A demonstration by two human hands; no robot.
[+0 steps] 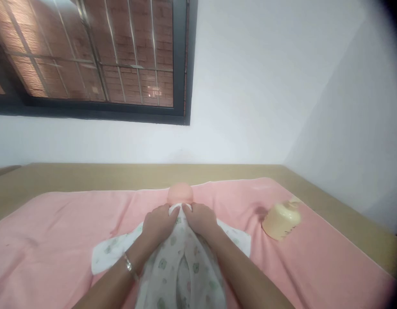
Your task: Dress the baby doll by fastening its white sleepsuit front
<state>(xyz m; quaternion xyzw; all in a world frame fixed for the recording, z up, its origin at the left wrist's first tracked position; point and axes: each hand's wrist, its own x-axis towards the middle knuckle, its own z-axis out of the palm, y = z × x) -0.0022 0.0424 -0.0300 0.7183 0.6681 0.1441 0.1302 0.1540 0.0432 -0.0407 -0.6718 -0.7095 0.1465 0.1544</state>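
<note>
A doll lies on its back on a pink towel, its head toward the far edge. It wears a white printed garment with small green and pink figures. My left hand and my right hand rest side by side on the doll's chest. Both pinch the garment's neckline just below the head, fingers curled onto the cloth. A thin bracelet circles my left wrist.
A cream bottle lies on its side on the towel to the right of the doll. The towel covers a tan table set against a white wall. A dark-framed window with bars is at upper left.
</note>
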